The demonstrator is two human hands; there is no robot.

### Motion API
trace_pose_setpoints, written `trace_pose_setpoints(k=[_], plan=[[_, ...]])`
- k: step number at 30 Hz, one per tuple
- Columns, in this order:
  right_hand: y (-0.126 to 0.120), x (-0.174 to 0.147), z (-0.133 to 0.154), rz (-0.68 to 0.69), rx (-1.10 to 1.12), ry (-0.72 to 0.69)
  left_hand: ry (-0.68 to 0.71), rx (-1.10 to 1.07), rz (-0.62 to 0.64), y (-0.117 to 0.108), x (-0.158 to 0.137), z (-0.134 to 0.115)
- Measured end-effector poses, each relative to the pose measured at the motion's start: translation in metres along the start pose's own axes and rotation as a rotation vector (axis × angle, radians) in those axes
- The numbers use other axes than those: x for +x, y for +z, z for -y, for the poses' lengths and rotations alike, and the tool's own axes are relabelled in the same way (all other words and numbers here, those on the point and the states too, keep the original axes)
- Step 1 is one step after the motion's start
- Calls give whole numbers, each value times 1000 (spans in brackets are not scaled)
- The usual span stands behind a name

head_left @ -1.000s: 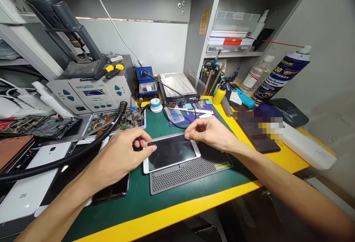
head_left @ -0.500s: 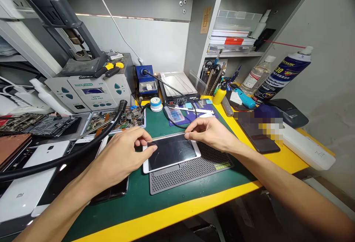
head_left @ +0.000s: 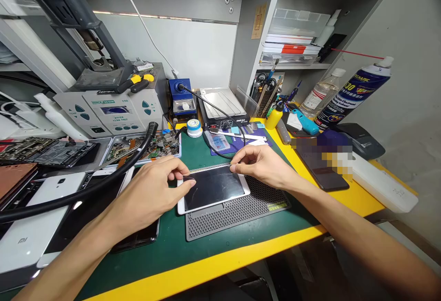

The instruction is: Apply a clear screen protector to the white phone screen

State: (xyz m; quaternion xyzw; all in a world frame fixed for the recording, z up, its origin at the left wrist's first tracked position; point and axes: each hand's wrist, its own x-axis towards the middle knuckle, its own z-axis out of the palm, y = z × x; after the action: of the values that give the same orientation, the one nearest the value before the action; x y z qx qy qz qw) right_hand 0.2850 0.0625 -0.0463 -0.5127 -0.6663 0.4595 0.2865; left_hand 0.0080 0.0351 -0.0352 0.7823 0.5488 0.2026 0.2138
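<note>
The left hand (head_left: 156,188) and right hand (head_left: 263,165) seemingly pinch, fingertips partly hidden, the far edge of the white-framed device (head_left: 213,188) between them, which could slip or flex under uneven pulling.

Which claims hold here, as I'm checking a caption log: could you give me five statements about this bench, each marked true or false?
1. The left hand and right hand are at the white-framed device. True.
2. Its dark screen faces down. False: it faces up.
3. The grey perforated mat lies partly under the device. True.
4. The yellow-and-black tool lies on that mat. False: the tool rests atop the grey control unit.
5. The yellow bottle is right of the device. True.
</note>
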Motion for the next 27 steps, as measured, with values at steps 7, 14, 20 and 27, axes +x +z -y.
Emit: trace_pose_setpoints(k=[7, 14, 20, 27], plan=[[1, -1, 0, 0, 4, -2, 30, 21, -16, 1, 1, 0], [1, -1, 2, -2, -7, -4, 47, 34, -36, 5, 1, 4], [1, -2, 2, -3, -32, 3, 44, 57, -32, 4, 1, 3], [1, -1, 0, 0, -41, 5, 36, 72, -39, 4, 1, 2]])
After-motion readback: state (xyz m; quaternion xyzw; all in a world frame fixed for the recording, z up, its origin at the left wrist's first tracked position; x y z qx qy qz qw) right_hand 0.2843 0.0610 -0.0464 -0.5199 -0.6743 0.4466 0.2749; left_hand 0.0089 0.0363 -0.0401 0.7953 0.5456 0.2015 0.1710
